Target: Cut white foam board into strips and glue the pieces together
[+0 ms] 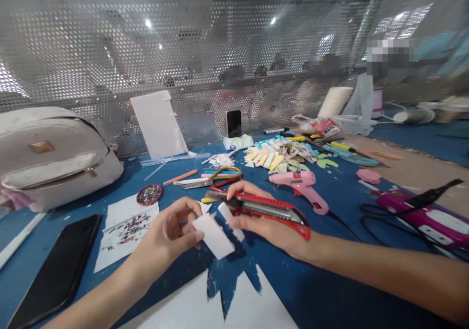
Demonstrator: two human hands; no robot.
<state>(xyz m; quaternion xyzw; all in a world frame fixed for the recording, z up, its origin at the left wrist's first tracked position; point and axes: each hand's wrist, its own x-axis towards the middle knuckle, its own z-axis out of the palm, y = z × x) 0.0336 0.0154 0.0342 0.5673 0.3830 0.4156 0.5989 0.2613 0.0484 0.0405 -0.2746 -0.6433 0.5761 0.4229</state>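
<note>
From my remote seat I saw the left hand point(170, 231) pinched shut on a white piece point(214, 236), thumb on its near edge and fingers curled behind, holding it tilted above the table point(330, 290) between both hands. The right hand point(264, 226) was closed around a red knife point(271, 208), which lay along the palm with its tip pointing left, just above the piece. A small white strip point(227, 215) sat at the right fingertips, against the piece's far edge; I could not tell whether it was joined to it. Directly under the hands, nearest me, lay a white sheet point(190, 309) with a jagged notch cut into it. Just beyond the right hand lay a pink glue gun point(304, 185), and beyond the gap between the 2 hands were scissors point(216, 177) among pens. Left of the left hand lay paper point(124, 236) strewn with beads, with a round tin point(149, 194) at its far corner, and further left a black phone point(58, 270). A pale bag point(51, 153) stood well beyond that. Far past the right hand sat a heap of scraps point(278, 155), and well to its right a purple tool point(428, 219) with black cable.
</note>
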